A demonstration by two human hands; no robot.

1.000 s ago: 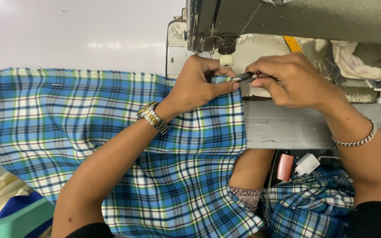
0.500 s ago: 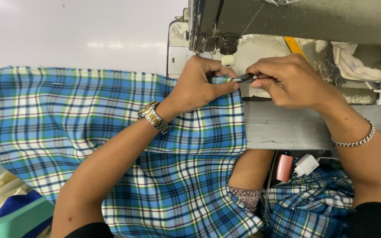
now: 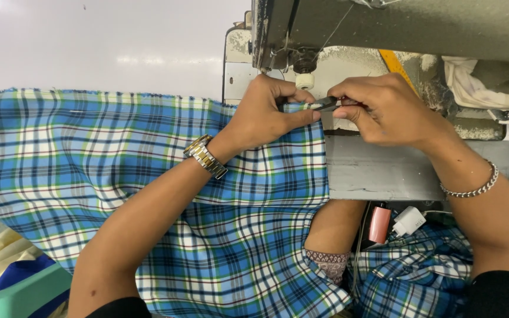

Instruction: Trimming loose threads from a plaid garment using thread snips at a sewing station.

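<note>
White table top (image 3: pixel 89 41) at back; pink lighter-shaped item (image 3: pixel 379 224) & white charger (image 3: pixel 408 220) below; yellow/blue cloth (image 3: pixel 1 274) bottom-left.

The small dark metal tool (image 3: pixel 325 105) is mostly hidden between the fingers, perhaps snips; at twelve o'clock, the grey sewing machine (image 3: pixel 396 26) is cut off.

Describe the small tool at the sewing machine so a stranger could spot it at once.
Start at the grey sewing machine along the top right. Just below its needle end, the left hand and right hand meet over the blue plaid cloth. The tool is the small dark metal piece pinched between their fingertips.
</note>
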